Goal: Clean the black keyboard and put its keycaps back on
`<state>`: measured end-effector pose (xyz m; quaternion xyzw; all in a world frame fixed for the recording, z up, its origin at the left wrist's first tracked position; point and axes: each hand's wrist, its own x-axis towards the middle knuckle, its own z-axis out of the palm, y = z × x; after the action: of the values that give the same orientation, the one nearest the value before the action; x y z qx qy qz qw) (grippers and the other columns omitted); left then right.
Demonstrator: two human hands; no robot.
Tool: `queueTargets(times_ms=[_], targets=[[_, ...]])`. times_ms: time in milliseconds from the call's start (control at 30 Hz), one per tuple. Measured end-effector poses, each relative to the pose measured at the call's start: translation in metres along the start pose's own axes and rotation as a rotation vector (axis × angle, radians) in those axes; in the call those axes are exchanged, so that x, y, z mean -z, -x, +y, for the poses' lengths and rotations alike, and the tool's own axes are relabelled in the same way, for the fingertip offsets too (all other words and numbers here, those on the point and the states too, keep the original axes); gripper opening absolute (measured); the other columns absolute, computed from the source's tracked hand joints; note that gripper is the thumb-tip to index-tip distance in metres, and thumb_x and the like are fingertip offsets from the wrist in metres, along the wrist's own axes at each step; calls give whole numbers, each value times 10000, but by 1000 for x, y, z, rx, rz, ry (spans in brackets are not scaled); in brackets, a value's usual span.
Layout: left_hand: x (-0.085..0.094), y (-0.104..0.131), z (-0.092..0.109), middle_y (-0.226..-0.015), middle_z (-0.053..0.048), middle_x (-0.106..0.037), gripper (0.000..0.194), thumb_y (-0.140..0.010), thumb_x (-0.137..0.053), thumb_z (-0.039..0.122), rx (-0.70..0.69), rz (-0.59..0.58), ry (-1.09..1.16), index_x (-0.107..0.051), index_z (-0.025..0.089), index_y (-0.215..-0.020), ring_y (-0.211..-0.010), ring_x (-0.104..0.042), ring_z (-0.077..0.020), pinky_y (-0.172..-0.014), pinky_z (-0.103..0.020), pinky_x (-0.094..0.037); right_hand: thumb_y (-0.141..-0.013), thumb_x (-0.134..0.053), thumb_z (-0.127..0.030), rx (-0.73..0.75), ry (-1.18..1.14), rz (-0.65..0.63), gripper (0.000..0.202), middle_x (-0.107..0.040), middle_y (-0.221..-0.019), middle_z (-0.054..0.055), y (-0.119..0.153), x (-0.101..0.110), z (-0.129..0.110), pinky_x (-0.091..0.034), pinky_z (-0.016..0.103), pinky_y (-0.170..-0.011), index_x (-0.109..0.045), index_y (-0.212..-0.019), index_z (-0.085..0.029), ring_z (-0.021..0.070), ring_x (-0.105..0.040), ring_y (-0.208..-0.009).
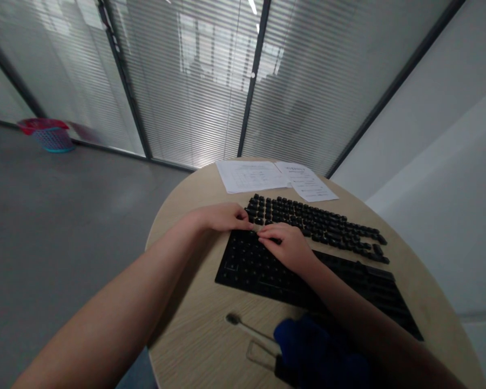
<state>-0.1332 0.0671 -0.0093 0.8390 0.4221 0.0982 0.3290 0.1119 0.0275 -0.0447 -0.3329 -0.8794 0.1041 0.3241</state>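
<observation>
A black keyboard lies on the round wooden table, its left half bare of keycaps. Behind it, loose black keycaps are laid out in rows. My left hand is at the keyboard's far left corner, thumb and fingers pinched together beside the nearest keycaps. Just right of it, my right hand hangs over the far edge of the keyboard, fingertips pressed together and almost meeting the left ones. Whatever lies between the fingertips is too small to make out. My right forearm covers part of the keyboard.
Near the front of the table lie a small brush, a wire-looped tool and a dark blue cloth. Printed papers rest at the far edge. A pink and blue basket stands on the floor by the glass partition.
</observation>
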Motion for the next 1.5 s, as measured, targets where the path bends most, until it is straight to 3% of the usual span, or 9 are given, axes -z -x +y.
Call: queueTargets(times_ms=[367,467,633,733,833,1067,1233,1400,1500], targets=[[-2,-1,-3,-675,2,-588,433,-879,-539,553,7,-1,1,-710,161,-813,-632,-465,-142,-619,-289,-335,-891,-727,-191,133,109,-26,105,-817,-990,28,-2,4,-2,-549,414,-842,-816,-909,-245,232,-711,-892],[-3,-2,-1,-656,9,-550,427,-871,-544,557,20,6,-2,-701,167,-797,-629,-460,-146,-615,-293,-332,-905,-681,-190,119,70,58,145,-802,-1060,62,1,4,-1,-560,409,-842,-816,-935,-235,236,-713,-921],[-6,-2,11,-634,7,-540,440,-885,-531,576,64,54,-89,-702,179,-804,-610,-479,-154,-593,-297,-326,-935,-590,-217,-126,-109,342,200,-789,-969,67,3,8,9,-575,374,-854,-788,-960,-221,218,-723,-908],[-8,-3,21,-649,-13,-589,472,-915,-492,589,67,63,-140,-697,180,-798,-598,-503,-156,-586,-300,-328,-919,-588,-261,-324,-208,425,201,-783,-929,70,2,9,16,-582,362,-789,-780,-956,-213,224,-721,-850],[-13,-6,29,-675,-37,-635,521,-948,-444,598,45,68,-187,-705,178,-782,-603,-520,-158,-592,-301,-335,-909,-586,-278,-381,-250,448,214,-782,-932,83,1,9,19,-583,377,-788,-779,-965,-205,239,-719,-858],[-19,-9,27,-670,-38,-649,373,-906,-567,508,-33,109,-268,-718,196,-769,-582,-502,-152,-595,-302,-336,-843,-578,-175,-291,-165,397,200,-768,-829,48,2,12,9,-580,365,-791,-771,-814,-221,214,-700,-773],[-18,-8,26,-664,-46,-637,404,-943,-540,493,-40,124,-215,-696,190,-726,-570,-489,-151,-616,-311,-364,-898,-578,-209,-216,7,370,212,-784,-900,55,-4,38,4,-569,376,-836,-789,-898,-226,221,-708,-839],[-19,-8,29,-652,-41,-626,317,-864,-651,466,-28,155,-226,-703,201,-697,-555,-458,-152,-626,-321,-372,-889,-634,-215,-291,257,84,214,-805,-985,58,-40,69,34,-555,387,-864,-816,-1001,-231,240,-723,-912],[-14,-5,30,-648,-49,-626,419,-915,-573,524,-14,184,-230,-704,192,-696,-551,-462,-151,-599,-313,-348,-900,-671,-240,-416,426,-96,206,-806,-1065,73,-71,74,63,-533,382,-928,-823,-1036,-223,251,-723,-994]])
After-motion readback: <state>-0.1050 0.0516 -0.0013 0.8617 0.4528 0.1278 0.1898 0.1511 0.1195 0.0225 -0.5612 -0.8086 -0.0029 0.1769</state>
